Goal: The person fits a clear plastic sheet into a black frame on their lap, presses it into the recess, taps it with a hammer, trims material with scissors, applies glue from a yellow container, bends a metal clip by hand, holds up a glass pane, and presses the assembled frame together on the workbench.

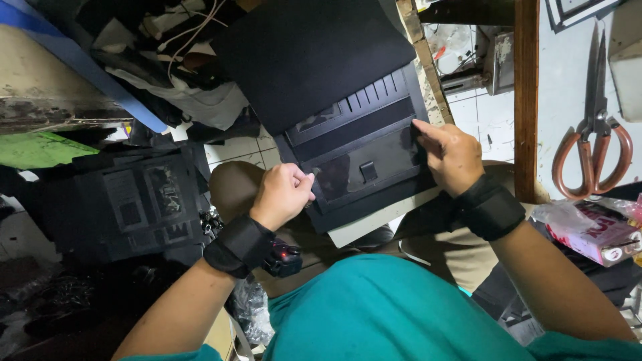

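Scene: a person in a teal shirt, seated, works a flat black leather panel (pixel 358 157) with card slots and a small centre tab, resting across the lap and tilted away from the body.
Left hand (pixel 283 194): fingers curled together into a loose fist, pinching the panel's near left corner; a black wrist strap (pixel 239 245) circles the wrist.
Right hand (pixel 452 155): fingers together and extended, tips pressing flat on the panel's right edge beside the tabbed pocket; a second black wrist strap (pixel 490 206) sits on this wrist.
Where the piece lies: on the knees, over a pale strip of board, with a larger plain black sheet (pixel 311 53) lying on its far end.
Handling, as a judgement: the layers likely seat best if the left pinch keeps the corner from sliding while the right fingertips press evenly along the edge, keeping borders flush.
Around: orange-handled steel scissors (pixel 592 127) on the grey worktop (pixel 558 100) to the right, well apart from the hands; a pink-and-white plastic packet (pixel 592 230) near the right forearm; more black cut pieces (pixel 134 207) stacked on the floor to the left.
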